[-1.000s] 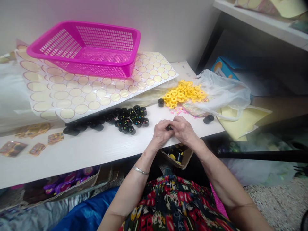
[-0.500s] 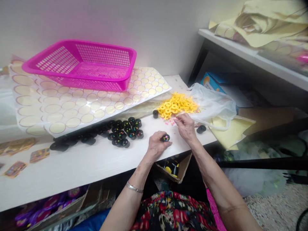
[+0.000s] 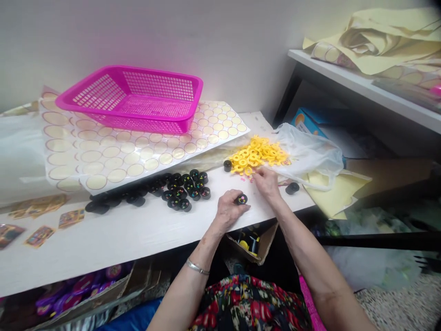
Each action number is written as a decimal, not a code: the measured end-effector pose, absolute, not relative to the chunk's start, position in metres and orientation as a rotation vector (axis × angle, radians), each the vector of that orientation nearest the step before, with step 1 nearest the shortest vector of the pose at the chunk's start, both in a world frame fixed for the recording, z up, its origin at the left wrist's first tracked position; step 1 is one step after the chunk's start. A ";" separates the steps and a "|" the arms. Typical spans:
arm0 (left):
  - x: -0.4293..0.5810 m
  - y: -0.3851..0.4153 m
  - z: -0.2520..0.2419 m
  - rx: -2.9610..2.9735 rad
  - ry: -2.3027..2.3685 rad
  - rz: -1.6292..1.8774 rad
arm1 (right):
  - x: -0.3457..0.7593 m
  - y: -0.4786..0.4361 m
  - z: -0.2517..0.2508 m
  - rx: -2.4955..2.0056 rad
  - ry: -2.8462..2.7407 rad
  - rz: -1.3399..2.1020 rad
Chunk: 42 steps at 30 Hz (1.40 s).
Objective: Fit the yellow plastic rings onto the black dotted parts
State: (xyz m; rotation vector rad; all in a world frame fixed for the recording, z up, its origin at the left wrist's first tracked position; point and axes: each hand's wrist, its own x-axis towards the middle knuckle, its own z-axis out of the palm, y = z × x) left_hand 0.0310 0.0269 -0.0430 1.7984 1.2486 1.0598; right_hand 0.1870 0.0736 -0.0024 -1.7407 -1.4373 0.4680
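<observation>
My left hand is closed around a small black cup and rests on the white table. Coloured beads show in the cup's open top. To its right, my right hand has its fingertips pinched together by some tiny pink beads at the front of a pile of yellow ring-shaped pieces. What the fingertips hold, if anything, is too small to tell. Left of my hands stand several black cups with coloured bits inside. One black cup sits beside the yellow pile, and another black piece lies to the right.
A pink basket rests on sheets of round stickers at the back left. Printed cards lie at the left. A clear plastic bag and yellow paper are at the right. Below the table edge is a cardboard box.
The camera view has shifted a little, so the scene sits slightly further right and lower. Both hands stay in nearly the same places, the left one still holding the black cup.
</observation>
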 end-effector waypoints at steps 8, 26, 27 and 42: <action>0.032 0.027 -0.043 1.774 1.247 1.061 | 0.211 -0.002 -0.018 -1.564 -1.887 0.136; 0.032 0.025 -0.039 1.798 1.179 1.069 | 0.194 0.005 -0.007 -1.642 -1.878 0.292; 0.032 0.025 -0.039 1.800 1.180 1.068 | 0.193 0.005 -0.005 -1.572 -1.893 0.346; 0.028 0.026 -0.036 1.737 1.137 1.023 | 0.172 0.006 0.024 -1.529 -2.197 0.527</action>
